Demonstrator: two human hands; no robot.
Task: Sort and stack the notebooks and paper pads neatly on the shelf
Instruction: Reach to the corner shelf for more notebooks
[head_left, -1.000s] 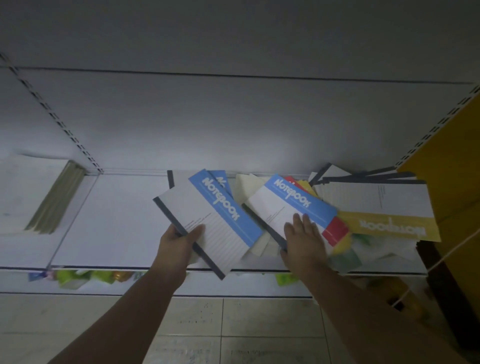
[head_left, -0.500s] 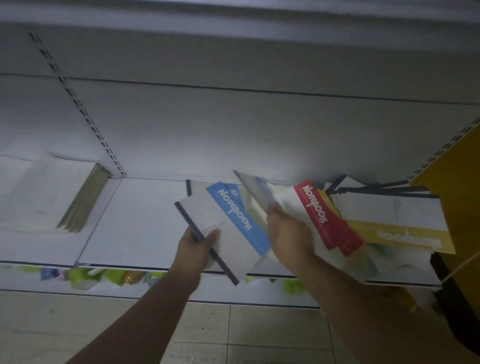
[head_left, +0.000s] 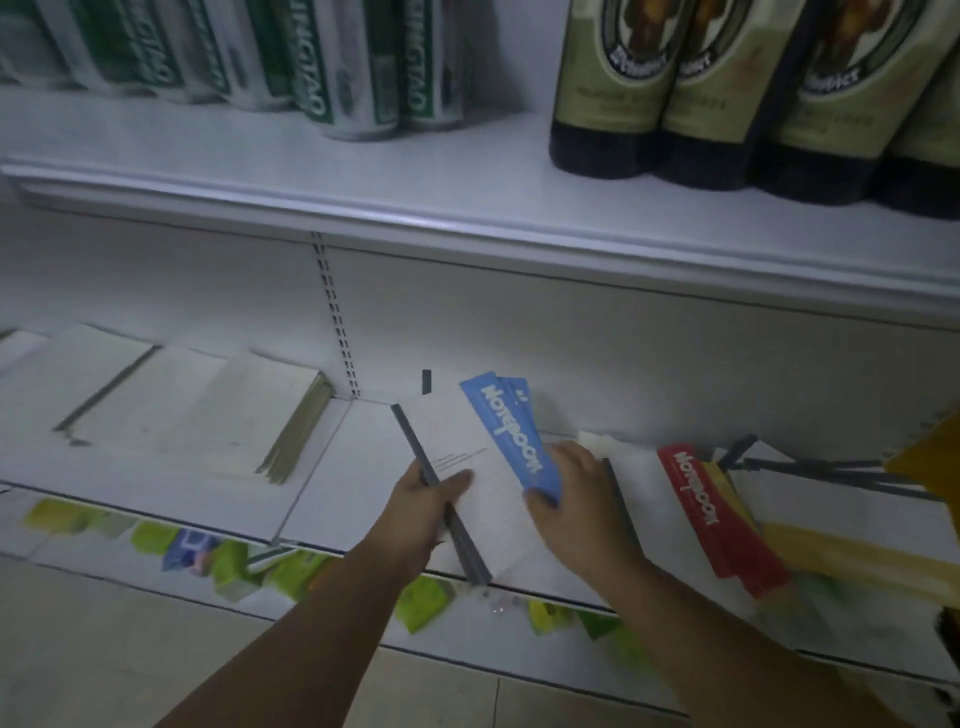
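Observation:
My left hand (head_left: 426, 501) grips the dark spine of a blue-banded notebook (head_left: 483, 467) over the lower shelf (head_left: 363, 447), thumb on its white cover. My right hand (head_left: 576, 499) holds the right edge of the same notebook, fingers curled over the blue band; more blue-banded notebooks seem to lie under it. To the right, a red-banded notebook (head_left: 711, 514) tops a messy heap with a yellow-banded one (head_left: 852, 556) and dark-spined pads (head_left: 831, 467). At the left lie neat stacks of pale paper pads (head_left: 208, 405).
The upper shelf (head_left: 467, 197) carries green-and-white packs (head_left: 343, 67) and dark bottles with cream labels (head_left: 727, 88). Its front lip overhangs the lower shelf. Green and blue packets (head_left: 218, 556) sit on the bottom level below. A yellow panel (head_left: 935, 457) borders the right.
My right hand carried a blue-banded notebook left onto the one in my left hand, uncovering the red notebook. The camera tilted up, bringing the upper shelf into view.

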